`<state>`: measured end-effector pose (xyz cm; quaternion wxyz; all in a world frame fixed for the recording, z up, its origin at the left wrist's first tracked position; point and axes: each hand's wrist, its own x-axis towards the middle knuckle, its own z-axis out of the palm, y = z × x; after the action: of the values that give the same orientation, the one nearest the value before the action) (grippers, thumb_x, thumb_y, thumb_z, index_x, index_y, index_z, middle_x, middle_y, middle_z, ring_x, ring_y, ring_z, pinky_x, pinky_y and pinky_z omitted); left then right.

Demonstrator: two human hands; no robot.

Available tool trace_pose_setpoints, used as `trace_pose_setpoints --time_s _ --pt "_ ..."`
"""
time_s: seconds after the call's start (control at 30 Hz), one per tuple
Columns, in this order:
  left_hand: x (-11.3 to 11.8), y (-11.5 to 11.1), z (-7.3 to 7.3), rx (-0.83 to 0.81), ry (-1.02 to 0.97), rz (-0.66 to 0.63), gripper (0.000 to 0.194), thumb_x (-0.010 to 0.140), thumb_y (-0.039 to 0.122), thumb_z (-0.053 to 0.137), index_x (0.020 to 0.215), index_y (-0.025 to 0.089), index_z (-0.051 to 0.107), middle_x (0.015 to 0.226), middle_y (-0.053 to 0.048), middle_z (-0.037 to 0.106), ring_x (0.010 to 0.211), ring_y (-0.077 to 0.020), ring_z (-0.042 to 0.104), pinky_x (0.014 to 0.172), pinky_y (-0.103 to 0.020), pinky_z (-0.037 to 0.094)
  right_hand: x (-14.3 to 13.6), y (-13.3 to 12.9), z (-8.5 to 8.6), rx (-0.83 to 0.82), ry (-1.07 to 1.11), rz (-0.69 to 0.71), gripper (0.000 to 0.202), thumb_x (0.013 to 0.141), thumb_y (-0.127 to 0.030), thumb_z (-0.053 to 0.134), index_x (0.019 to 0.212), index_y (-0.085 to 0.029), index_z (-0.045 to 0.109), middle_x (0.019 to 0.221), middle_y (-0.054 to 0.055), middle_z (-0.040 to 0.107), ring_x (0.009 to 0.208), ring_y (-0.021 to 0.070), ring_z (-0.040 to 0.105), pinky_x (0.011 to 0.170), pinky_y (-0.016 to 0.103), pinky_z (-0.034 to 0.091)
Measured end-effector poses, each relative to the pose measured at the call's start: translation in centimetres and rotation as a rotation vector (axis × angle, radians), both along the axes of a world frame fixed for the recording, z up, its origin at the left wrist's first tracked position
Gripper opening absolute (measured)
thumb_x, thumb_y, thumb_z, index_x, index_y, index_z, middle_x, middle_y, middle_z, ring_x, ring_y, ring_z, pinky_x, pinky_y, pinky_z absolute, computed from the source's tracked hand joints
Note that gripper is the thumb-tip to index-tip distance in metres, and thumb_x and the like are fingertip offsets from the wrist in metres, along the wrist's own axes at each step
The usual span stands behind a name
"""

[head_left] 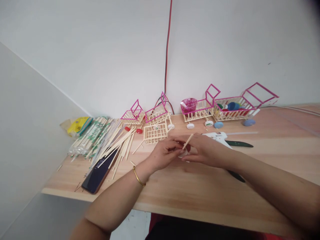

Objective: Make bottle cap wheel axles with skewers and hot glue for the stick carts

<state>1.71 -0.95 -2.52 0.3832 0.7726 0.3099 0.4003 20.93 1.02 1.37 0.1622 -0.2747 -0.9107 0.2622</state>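
My left hand [163, 154] and my right hand [202, 150] meet above the table, fingers pinched together around a small white bottle cap [184, 153]. A short wooden stick [188, 141] slants up from the cap between my fingers. Something reddish shows behind the stick, mostly hidden by my fingers. Just beyond my left hand stands a small basket of plain sticks [155, 132]. Past my right hand lies a white glue gun [217, 136], partly covered by that hand.
Miniature stick carts with magenta rims [198, 111] and bottle-cap wheels line the wall; one holds a magenta-stained cup [189, 106], another coloured caps [233, 106]. Loose sticks [122, 146] lie across a phone [96, 180] at left, beside bundled sticks [96, 133] and a yellow packet [78, 126]. A dark green handle [240, 144] lies right.
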Motion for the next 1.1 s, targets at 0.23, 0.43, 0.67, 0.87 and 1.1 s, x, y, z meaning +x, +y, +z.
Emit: trace_pose_setpoints --time_s 0.23,0.43,0.67,0.87,1.1 --pt "-0.08 0.07 0.04 -0.023 -0.029 0.019 0.016 0.086 0.026 0.056 0.078 0.014 0.065 0.101 -0.012 0.067 0.097 -0.0184 0.062 0.088 -0.033 0.046 0.19 0.06 -0.28 0.038 -0.07 -0.074 0.039 0.081 -0.041 0.062 0.114 -0.021 0.057 0.095 0.007 0.066 0.086 0.0233 0.058 0.077 0.036 0.044" --pt "-0.11 0.06 0.18 -0.035 -0.038 0.001 0.014 0.086 0.024 0.055 0.08 0.014 0.064 0.102 -0.01 0.067 0.097 -0.0176 0.061 0.089 -0.032 0.046 0.15 0.07 -0.3 0.042 -0.095 -0.078 0.036 0.082 -0.04 0.061 0.111 -0.02 0.058 0.095 0.008 0.065 0.085 0.0232 0.057 0.076 0.037 0.043" --pt "-0.01 -0.09 -0.1 -0.223 -0.152 -0.019 0.022 0.078 0.024 0.067 0.098 0.016 0.064 0.112 -0.011 0.062 0.102 -0.0198 0.06 0.088 -0.034 0.048 0.54 0.48 -0.68 0.082 -0.035 -0.078 0.039 0.083 -0.04 0.058 0.116 -0.019 0.055 0.096 0.009 0.065 0.081 0.0214 0.058 0.072 0.034 0.043" --pt "0.11 0.06 -0.58 -0.526 -0.443 -0.093 0.033 0.07 0.016 0.073 0.1 0.017 0.061 0.115 -0.009 0.061 0.098 -0.0185 0.063 0.083 -0.032 0.052 0.87 0.58 -0.34 0.102 -0.031 -0.146 0.037 0.082 -0.042 0.059 0.109 -0.018 0.058 0.088 0.007 0.065 0.079 0.021 0.058 0.068 0.032 0.041" --pt "0.1 0.01 -0.41 -0.531 -0.431 -0.031 0.035 0.065 0.017 0.077 0.098 0.015 0.063 0.117 -0.009 0.061 0.1 -0.0196 0.063 0.086 -0.034 0.051 0.91 0.26 0.22 0.106 0.001 -0.144 0.033 0.082 -0.043 0.058 0.105 -0.019 0.058 0.085 0.006 0.064 0.075 0.0199 0.058 0.065 0.03 0.042"
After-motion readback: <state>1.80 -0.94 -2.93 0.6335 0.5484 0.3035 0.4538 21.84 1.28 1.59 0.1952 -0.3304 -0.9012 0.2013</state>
